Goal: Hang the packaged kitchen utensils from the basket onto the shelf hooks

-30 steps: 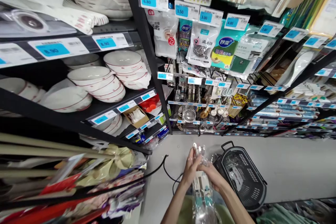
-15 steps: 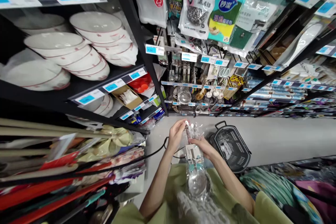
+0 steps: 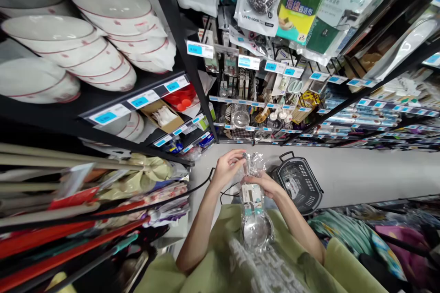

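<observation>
I hold a clear plastic packet of metal ladles or spoons [image 3: 255, 210] upright in front of my chest. A white and teal label sits across its middle, and a round steel bowl shows at its lower end. My left hand [image 3: 228, 168] pinches the packet's top, fingers closed on the crinkled plastic. My right hand [image 3: 266, 185] wraps round the packet's middle from the right side.
A black shopping basket [image 3: 299, 183] with a few items stands on the grey floor just right of my hands. Stacked white bowls [image 3: 99, 50] fill the black shelves at upper left. Hanging kitchen goods and blue price tags [image 3: 248, 62] cover the racks ahead. Packaged goods [image 3: 103, 219] jut out at lower left.
The view has tilted downward, so shelves rose in frame. My hands drew the packet nearer my chest, and the left hand shifted to its top.
</observation>
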A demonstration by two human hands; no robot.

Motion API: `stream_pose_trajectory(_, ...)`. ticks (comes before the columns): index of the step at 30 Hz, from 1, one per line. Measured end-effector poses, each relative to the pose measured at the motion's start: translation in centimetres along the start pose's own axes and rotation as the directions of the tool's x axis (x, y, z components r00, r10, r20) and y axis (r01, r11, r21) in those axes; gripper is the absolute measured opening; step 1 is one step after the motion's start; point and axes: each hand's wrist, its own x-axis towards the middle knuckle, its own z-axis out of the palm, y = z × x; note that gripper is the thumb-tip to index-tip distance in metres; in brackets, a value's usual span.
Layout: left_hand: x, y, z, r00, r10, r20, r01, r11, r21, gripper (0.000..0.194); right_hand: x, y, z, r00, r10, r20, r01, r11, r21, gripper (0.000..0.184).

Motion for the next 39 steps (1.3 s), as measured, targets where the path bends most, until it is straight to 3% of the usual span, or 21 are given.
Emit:
stream_pose_trajectory(6, -0.3, 0.6, 0.4, 0.999, 0.038, 0.036, -0.043, 0.991, 0.124, 0.039, 0.0, 0.2, -0.1, 0.999, 0.015, 0.052, -0.012, 0.998, -0.054, 0.028)
stream_pose_trajectory(10, -0.5, 1.2, 0.2, 0.991, 0.097, 0.096, -0.119, 0.962, 0.246, 0.040, 0.1, 0.3, -0.6, 0.997, -0.001, 0.083, 0.004, 0.999, -0.042, 0.034)
stream_pose_trajectory(16, -0.1, 2.1, -0.4, 0.989, 0.050, 0.141, -0.060, 0.996, 0.070, 0.034, 0.4, 0.8, -1.2, 0.995, 0.021, 0.095, -0.026, 0.999, 0.048, 0.037)
stream_pose_trajectory(21, 0.5, 2.9, -0.7, 0.979, -0.017, 0.205, -0.004, 0.995, 0.100, 0.041, 0.8, 0.8, -1.2, 0.998, 0.032, 0.052, -0.038, 0.991, 0.129, 0.043)
stream_pose_trajectory(24, 0.7, 2.5, -0.9, 0.962, -0.001, 0.274, -0.041, 0.988, 0.147, 0.050, 0.8, 0.7, -1.1, 1.000, 0.025, 0.008, -0.026, 0.990, 0.137, 0.045)
stream_pose_trajectory(27, 1.0, 1.7, -0.9, 0.974, 0.011, 0.228, -0.053, 0.982, 0.182, 0.056, 0.7, 0.6, -1.0, 1.000, 0.020, -0.017, -0.018, 0.992, 0.126, 0.050)
stream_pose_trajectory(33, 1.6, 1.7, -0.7, 0.994, 0.021, 0.109, -0.043, 0.978, 0.203, 0.035, 0.4, 0.5, -0.7, 0.999, 0.021, -0.027, -0.017, 0.990, 0.137, 0.051)
stream_pose_trajectory(39, 2.7, 3.6, -0.7, 0.985, 0.102, 0.141, -0.150, 0.906, 0.396, 0.019, 0.3, 0.6, -0.5, 1.000, -0.009, -0.023, 0.012, 0.988, 0.151, 0.051)
